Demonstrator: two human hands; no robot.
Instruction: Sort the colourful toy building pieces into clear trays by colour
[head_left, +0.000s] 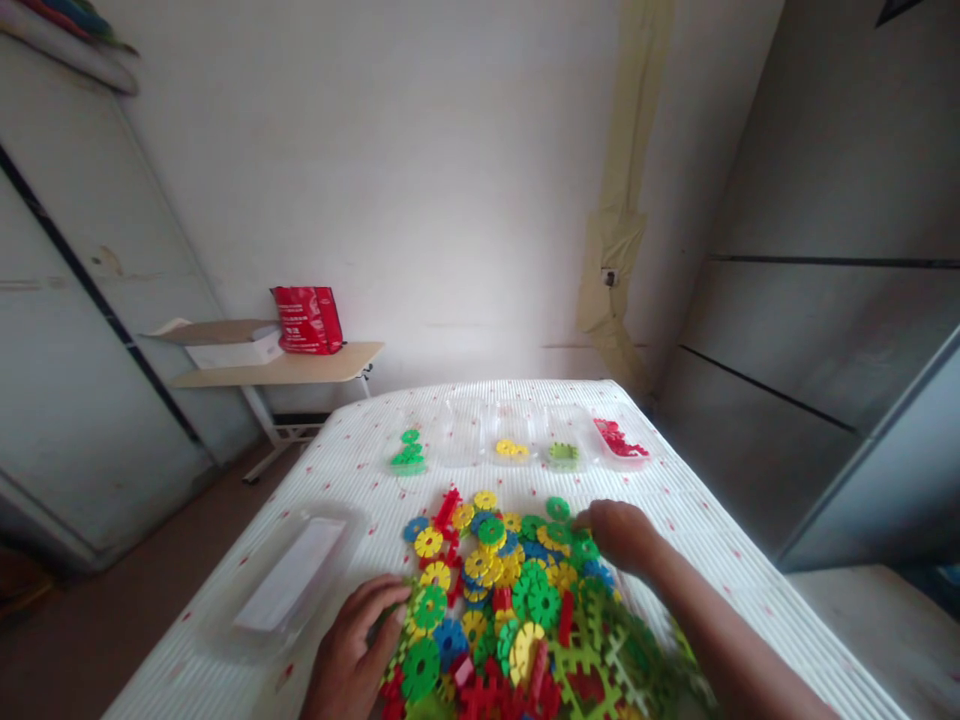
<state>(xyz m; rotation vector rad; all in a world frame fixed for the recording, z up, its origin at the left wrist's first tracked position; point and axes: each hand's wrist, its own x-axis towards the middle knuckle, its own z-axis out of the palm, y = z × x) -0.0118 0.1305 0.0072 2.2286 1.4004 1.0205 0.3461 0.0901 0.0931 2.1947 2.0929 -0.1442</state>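
A heap of plastic building pieces (491,570) is spread over the near part of the table, with notched discs in green, yellow and blue, red pieces, and light green square frames (592,650). Against the heap's left edge rests my left hand (360,640), its thumb and fingers apart beside a light green piece and a green disc (430,607). My right hand (619,535) is at the heap's far right edge with fingers curled together, close to a green disc (585,547). Whatever its fingertips pinch is hidden.
Along the table's far side stand clear trays holding green discs (409,455), yellow discs (511,449), a light green square (563,452) and red pieces (621,440). A clear lid (281,590) lies left. Behind, a side table (330,365) bears a red bag (307,320).
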